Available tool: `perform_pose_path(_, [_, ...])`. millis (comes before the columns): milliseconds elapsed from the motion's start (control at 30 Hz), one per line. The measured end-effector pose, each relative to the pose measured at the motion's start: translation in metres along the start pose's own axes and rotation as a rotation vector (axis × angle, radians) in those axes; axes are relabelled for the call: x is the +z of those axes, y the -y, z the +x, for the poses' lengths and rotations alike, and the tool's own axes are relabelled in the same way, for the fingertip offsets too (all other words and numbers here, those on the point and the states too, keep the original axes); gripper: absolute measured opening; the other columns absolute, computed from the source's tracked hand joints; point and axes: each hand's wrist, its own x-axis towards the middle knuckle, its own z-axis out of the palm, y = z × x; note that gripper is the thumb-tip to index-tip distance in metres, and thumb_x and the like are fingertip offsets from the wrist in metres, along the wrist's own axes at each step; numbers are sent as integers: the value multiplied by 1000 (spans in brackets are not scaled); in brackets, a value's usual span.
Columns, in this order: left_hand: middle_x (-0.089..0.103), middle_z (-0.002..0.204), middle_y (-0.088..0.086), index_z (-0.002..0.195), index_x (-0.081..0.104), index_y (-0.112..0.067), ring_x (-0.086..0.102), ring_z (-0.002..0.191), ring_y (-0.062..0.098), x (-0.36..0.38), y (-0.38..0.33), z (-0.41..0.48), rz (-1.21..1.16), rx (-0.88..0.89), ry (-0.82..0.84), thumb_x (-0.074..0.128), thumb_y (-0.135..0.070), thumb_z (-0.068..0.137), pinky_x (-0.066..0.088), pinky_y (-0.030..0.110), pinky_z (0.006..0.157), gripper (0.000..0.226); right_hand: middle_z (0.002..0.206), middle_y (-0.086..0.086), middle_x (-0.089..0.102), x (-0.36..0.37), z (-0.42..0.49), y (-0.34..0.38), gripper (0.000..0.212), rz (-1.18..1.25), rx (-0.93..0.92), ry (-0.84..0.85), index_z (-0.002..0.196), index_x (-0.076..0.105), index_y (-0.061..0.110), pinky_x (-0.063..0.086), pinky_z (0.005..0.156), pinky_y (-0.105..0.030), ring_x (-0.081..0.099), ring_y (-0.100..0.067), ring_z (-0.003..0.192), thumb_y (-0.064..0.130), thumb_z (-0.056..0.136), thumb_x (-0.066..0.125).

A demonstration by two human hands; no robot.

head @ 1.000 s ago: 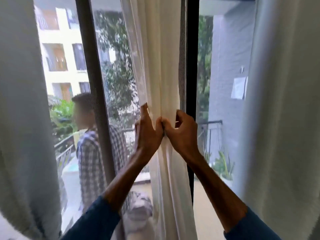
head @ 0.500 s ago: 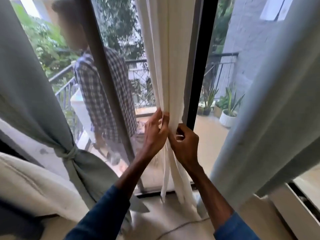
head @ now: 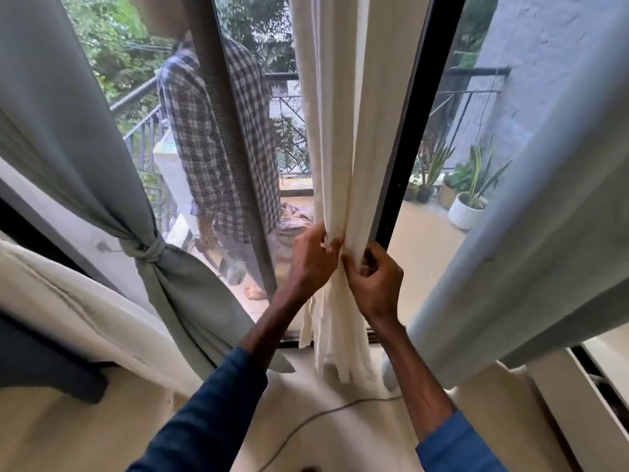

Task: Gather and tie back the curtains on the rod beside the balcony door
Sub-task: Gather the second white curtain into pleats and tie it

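Two hands meet near the middle of my view, both clamped on the cream curtain (head: 337, 131). My left hand (head: 311, 260) pinches the folds from the nine o'clock side, thumb and fingers curled round the bunched cloth. My right hand (head: 374, 284) grips the same bundle from the three o'clock side, fingers curled in, knuckles toward me. The hands sit just beside each other on the gather.

The cream curtain hangs down from twelve o'clock, pleated tight above my hands and falling looser below them, its hem down by the floor (head: 102, 430) at six o'clock. Along its three o'clock edge runs the black door frame (head: 422, 124), just beside it.

At nine o'clock a grey-green curtain (head: 68, 114) is already cinched by a knot (head: 148, 248). At three o'clock a pale grey curtain (head: 551, 216) hangs untied. Behind the screen at eleven o'clock a person in a checked shirt (head: 204, 148) stands on the balcony. At two o'clock sits a white plant pot (head: 463, 212). A thin cable (head: 326, 414) lies on the floor at six o'clock.
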Motion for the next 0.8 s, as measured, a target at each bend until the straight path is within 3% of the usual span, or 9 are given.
perform_pose_path(67, [74, 92, 11, 96, 71, -2, 70, 78, 23, 8, 14, -9, 50, -67, 86, 65, -22, 94, 60, 41, 69, 21, 76, 4, 69, 4, -6, -13, 14, -56, 21, 20, 94, 71, 15, 42, 57, -5, 59, 1, 60, 26, 89, 76])
perform_pose_path(200, [76, 88, 8, 90, 72, -5, 73, 77, 22, 18, 30, -36, 11, -11, 163, 60, -12, 97, 60, 38, 70, 15, 78, 4, 71, 10, -20, -37, 12, -114, 32, 62, 92, 68, 18, 55, 59, -25, 67, -8, 67, 29, 90, 73])
perform_pose_path(300, [77, 96, 3, 97, 73, -12, 74, 84, 17, 20, 37, -46, 18, 1, 196, 57, -21, 99, 61, 37, 73, 18, 82, 2, 71, 8, -25, -43, 13, -131, 16, 68, 95, 70, 15, 53, 59, -14, 65, -5, 69, 26, 89, 75])
perform_pose_path(400, [75, 81, 6, 84, 67, -11, 71, 70, 24, 22, 43, -51, 62, -8, 166, 54, -28, 99, 57, 40, 60, 26, 77, 3, 66, 3, -31, -44, 10, -137, 26, 59, 90, 70, 11, 40, 58, 0, 60, 5, 68, 18, 87, 77])
perform_pose_path(500, [68, 68, 11, 74, 59, -11, 63, 59, 33, 23, 42, -58, 92, -25, 79, 54, -26, 99, 49, 44, 50, 29, 71, 8, 58, -1, -35, -44, 9, -118, 61, 18, 84, 68, 10, 37, 55, 1, 58, 8, 68, 10, 85, 78])
perform_pose_path(600, [66, 66, 12, 73, 60, -8, 60, 57, 35, 26, 40, -63, 104, -49, 54, 53, -25, 98, 47, 46, 50, 31, 70, 13, 56, 4, -39, -41, 10, -123, 52, 41, 84, 68, 7, 36, 55, 2, 58, 12, 65, 13, 87, 77])
perform_pose_path(700, [65, 65, 12, 72, 63, -5, 59, 55, 33, 27, 32, -65, 123, -91, 61, 52, -25, 99, 47, 42, 48, 34, 84, 8, 69, 10, -46, -42, 13, -151, 41, 89, 96, 71, 11, 42, 60, 1, 62, 9, 69, 23, 91, 74])
perform_pose_path(800, [60, 59, 13, 64, 55, -6, 54, 53, 36, 25, 32, -68, 139, -111, 29, 55, -23, 95, 39, 38, 45, 36, 83, -2, 68, 3, -44, -43, 7, -157, 41, 53, 92, 71, 4, 40, 59, 2, 60, 13, 73, 8, 87, 75])
